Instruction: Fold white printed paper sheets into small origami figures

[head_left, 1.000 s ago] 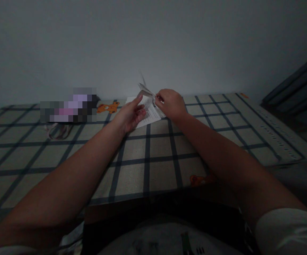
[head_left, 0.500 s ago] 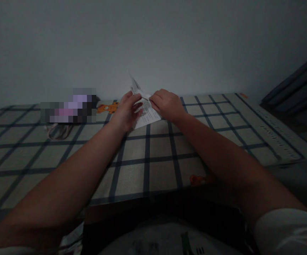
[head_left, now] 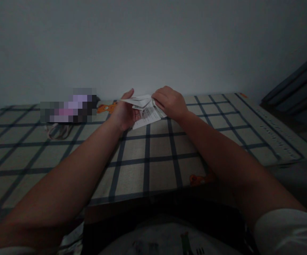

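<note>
A printed, partly folded sheet of paper [head_left: 149,112] rests on the checked tablecloth, toward the wall. Its upper flap is bent over and juts left across the palm of my left hand [head_left: 125,111]. That hand is open, with the thumb raised apart from the fingers; the flap hides part of the fingers. My right hand [head_left: 170,102] pinches the paper's upper right edge between thumb and fingers. Lines of small print show on the lower part, too small to read.
A blurred-out purple and dark item [head_left: 70,108] lies at the left, a pale looped cord [head_left: 59,131] beside it. The checked tablecloth [head_left: 158,173] has orange bear prints. Behind it rises a plain wall [head_left: 153,42]; dark folded fabric [head_left: 299,92] hangs at far right.
The paper's upright flap has come down to lie nearly level toward the left. My left fingers have loosened from the fold and spread; my right hand has shifted slightly right.
</note>
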The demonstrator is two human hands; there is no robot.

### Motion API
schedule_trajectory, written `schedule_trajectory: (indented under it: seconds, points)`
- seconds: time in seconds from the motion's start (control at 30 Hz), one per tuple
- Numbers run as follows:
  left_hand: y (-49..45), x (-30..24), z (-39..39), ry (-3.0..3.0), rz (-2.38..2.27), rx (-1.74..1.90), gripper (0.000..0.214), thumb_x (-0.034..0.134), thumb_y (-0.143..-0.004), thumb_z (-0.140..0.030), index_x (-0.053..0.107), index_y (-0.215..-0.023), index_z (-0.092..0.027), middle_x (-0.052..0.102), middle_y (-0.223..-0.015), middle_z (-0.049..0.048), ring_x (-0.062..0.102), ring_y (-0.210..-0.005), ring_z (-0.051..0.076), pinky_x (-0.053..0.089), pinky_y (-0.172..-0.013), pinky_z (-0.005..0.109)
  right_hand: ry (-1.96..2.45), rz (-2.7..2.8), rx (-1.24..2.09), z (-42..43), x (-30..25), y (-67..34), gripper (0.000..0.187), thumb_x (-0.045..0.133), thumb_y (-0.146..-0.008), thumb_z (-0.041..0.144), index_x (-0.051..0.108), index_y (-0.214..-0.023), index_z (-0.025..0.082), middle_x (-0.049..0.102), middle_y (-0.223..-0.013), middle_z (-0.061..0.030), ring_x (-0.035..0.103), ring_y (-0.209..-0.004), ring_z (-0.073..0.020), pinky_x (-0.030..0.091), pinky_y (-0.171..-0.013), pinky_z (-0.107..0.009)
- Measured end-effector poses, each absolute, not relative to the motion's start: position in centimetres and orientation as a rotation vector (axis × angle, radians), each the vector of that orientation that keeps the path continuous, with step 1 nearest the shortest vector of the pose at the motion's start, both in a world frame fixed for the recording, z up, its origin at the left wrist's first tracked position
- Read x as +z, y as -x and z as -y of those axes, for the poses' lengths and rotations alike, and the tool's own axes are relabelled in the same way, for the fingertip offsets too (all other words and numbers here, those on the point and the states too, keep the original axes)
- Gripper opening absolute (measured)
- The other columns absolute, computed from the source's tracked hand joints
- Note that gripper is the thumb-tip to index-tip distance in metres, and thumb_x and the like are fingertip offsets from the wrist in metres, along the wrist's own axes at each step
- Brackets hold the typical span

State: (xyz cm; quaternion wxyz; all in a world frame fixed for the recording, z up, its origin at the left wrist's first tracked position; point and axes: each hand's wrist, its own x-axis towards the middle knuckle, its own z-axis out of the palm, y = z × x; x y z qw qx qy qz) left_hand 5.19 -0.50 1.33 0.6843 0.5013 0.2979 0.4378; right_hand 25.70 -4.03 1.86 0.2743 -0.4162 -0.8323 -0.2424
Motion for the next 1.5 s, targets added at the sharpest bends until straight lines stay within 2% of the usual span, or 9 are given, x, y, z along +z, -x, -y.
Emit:
schedule_trajectory:
  seconds: [0.1,0.2,0.3,0.4,0.63,0.87,1.0,1.17,1.5]
  points:
    - [-5.5,1.3,1.0,-1.137,-0.685,0.953,0.022,0.074,-0.070,-0.032,0.065,-0.085,-0.020,0.069,-0.081,0.0042,0.067,-0.071,0.019,0.057,-0.061,0.030,1.054,2.196,-0.563,3.9,1.8,-25.8,0.035,0.035,-0.103,0.033,0.065,-0.110,0.016,0.065,-0.109,-0.0111,0.057,-0.105,-0.0220,0.041,-0.094,-0.037]
    - [-5.7,1.2,1.5,-1.197,-0.686,0.992,0.039,0.075,-0.063,-0.013,0.064,-0.099,-0.022,0.070,-0.094,0.0019,0.068,-0.078,0.016,0.058,-0.068,0.029,1.016,2.102,-0.406,3.7,1.6,-25.7,0.031,0.039,-0.101,0.032,0.066,-0.108,0.017,0.065,-0.109,-0.0104,0.057,-0.107,-0.0218,0.041,-0.098,-0.039]
    - [-5.9,0.8,1.7,-1.308,-0.661,1.087,0.053,0.076,-0.062,-0.014,0.060,-0.111,-0.024,0.070,-0.091,0.0027,0.068,-0.077,0.017,0.056,-0.071,0.030,1.025,1.973,-0.157,3.6,1.5,-25.3,0.023,0.046,-0.098,0.029,0.066,-0.105,0.019,0.065,-0.108,-0.0096,0.058,-0.107,-0.0214,0.045,-0.095,-0.039]
    - [-6.0,0.5,1.6,-1.372,-0.705,1.210,0.060,0.078,-0.063,-0.017,0.058,-0.118,-0.027,0.069,-0.086,0.0024,0.069,-0.081,0.019,0.055,-0.073,0.030,1.064,1.762,0.142,3.6,1.5,-24.6,0.020,0.052,-0.095,0.031,0.065,-0.106,0.020,0.065,-0.106,-0.0078,0.060,-0.099,-0.0180,0.050,-0.082,-0.031]
    - [-6.1,0.5,1.7,-1.409,-0.764,1.304,0.061,0.081,-0.063,-0.022,0.058,-0.119,-0.030,0.068,-0.087,0.0025,0.069,-0.089,0.022,0.053,-0.072,0.029,1.014,1.526,0.756,3.3,1.6,-23.5,0.024,0.064,-0.087,0.041,0.063,-0.084,0.017,0.063,-0.079,-0.0015,0.058,-0.073,-0.0097,0.047,-0.063,-0.020]
    - [-6.1,0.9,2.1,-1.433,-0.736,1.285,0.059,0.080,-0.063,-0.021,0.059,-0.117,-0.029,0.070,-0.084,0.0012,0.067,-0.073,0.017,0.052,-0.066,0.027,0.921,1.524,0.948,2.8,1.2,-23.9,0.019,0.067,-0.084,0.035,0.065,-0.086,0.016,0.064,-0.078,-0.0011,0.058,-0.071,-0.0091,0.047,-0.061,-0.019]
    - [-6.3,1.2,2.6,-1.398,-0.759,1.278,0.061,0.080,-0.061,-0.017,0.059,-0.118,-0.028,0.071,-0.086,0.0026,0.067,-0.073,0.017,0.052,-0.067,0.027,0.913,1.525,1.001,2.5,0.9,-24.1,0.019,0.068,-0.083,0.035,0.066,-0.086,0.016,0.065,-0.079,-0.0015,0.058,-0.072,-0.0095,0.049,-0.064,-0.020]
    - [-6.3,1.3,2.9,-1.398,-0.754,1.271,0.064,0.081,-0.061,-0.016,0.057,-0.119,-0.026,0.071,-0.089,0.0035,0.067,-0.077,0.018,0.051,-0.068,0.027,0.904,1.507,0.994,2.3,0.7,-24.2,0.018,0.068,-0.082,0.033,0.067,-0.085,0.016,0.064,-0.079,-0.0015,0.058,-0.072,-0.0094,0.049,-0.066,-0.021]
    - [-6.2,-0.3,0.9,-1.608,-0.661,1.294,0.065,0.079,-0.064,-0.021,0.052,-0.123,-0.026,0.069,-0.079,-0.0003,0.063,-0.062,0.014,0.048,-0.059,0.025,0.932,1.492,0.900,2.6,0.7,-23.7,0.017,0.065,-0.085,0.029,0.063,-0.077,0.014,0.059,-0.069,0.0015,0.052,-0.062,-0.0071,0.045,-0.062,-0.019]
